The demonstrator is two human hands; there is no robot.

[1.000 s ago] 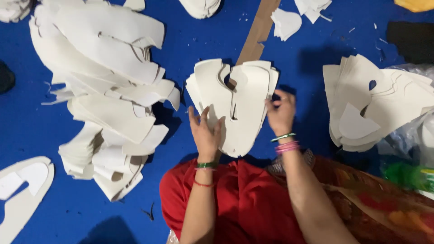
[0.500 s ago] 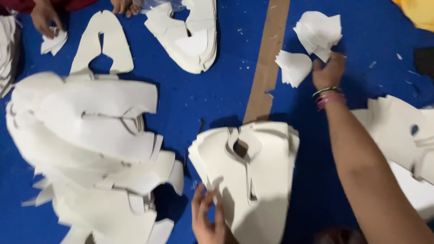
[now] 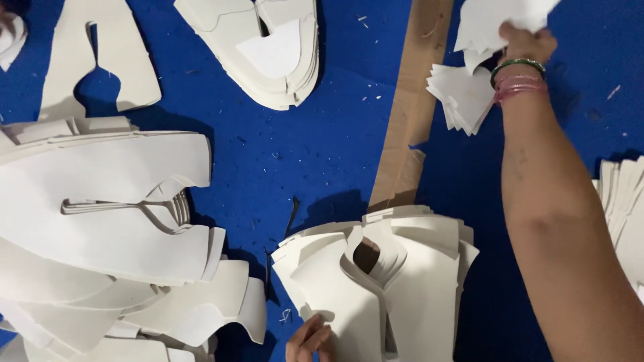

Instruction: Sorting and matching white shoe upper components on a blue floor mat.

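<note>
right hand (image 3: 526, 41) gripping white cut pieces (image 3: 496, 20), left hand (image 3: 310, 340) cropped, seemingly pressing stack (image 3: 389, 281)

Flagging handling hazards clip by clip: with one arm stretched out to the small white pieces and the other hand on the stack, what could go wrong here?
1. The right hand grips only a few white pieces; the fanned small pile beneath could scatter if brushed.
2. The left hand touches just the near edge of the fanned stack, so its layers might slide apart.
3. The outstretched forearm passes close to the pile at the right edge and may nudge it.
</note>
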